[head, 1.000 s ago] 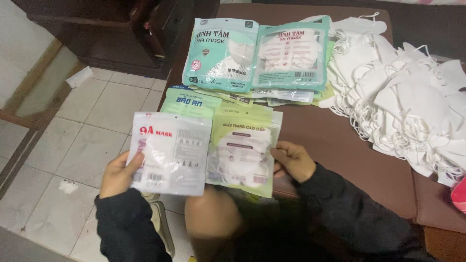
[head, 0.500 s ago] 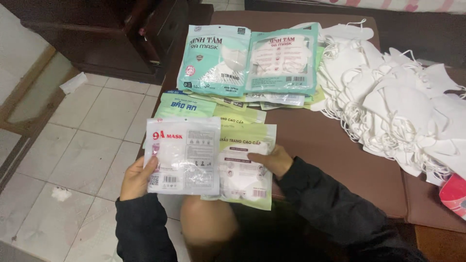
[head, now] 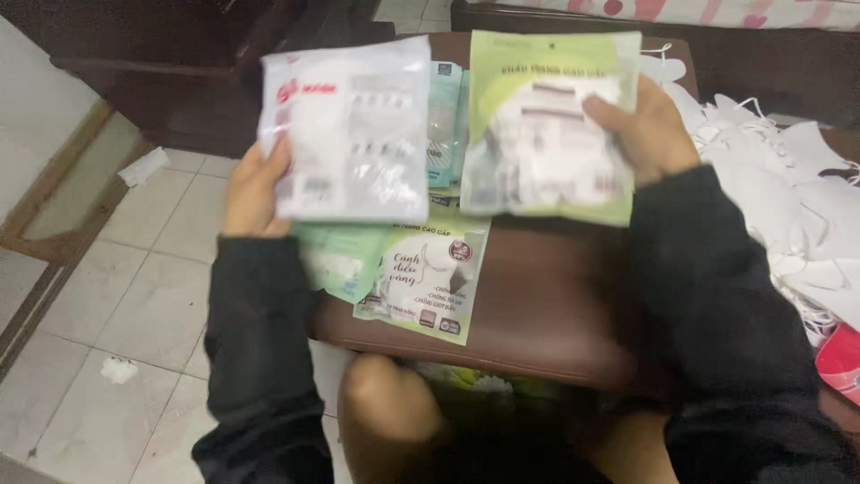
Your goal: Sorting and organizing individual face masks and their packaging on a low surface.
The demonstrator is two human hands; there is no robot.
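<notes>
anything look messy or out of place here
Yes, mildly. Two scraps of white paper litter the tiled floor, one near the wall and one lower down. The loose white face masks lie in a tangled heap on the brown table, and the green mask packet beneath the hands sits askew, overhanging the table's edge.

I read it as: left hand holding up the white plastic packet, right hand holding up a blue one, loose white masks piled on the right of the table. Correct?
Not quite. In the head view the packet in the right hand is a pale green plastic packet, not blue. The rest holds: the left hand holds up the white plastic packet, and the loose white masks lie piled on the right of the dark brown table.
</notes>
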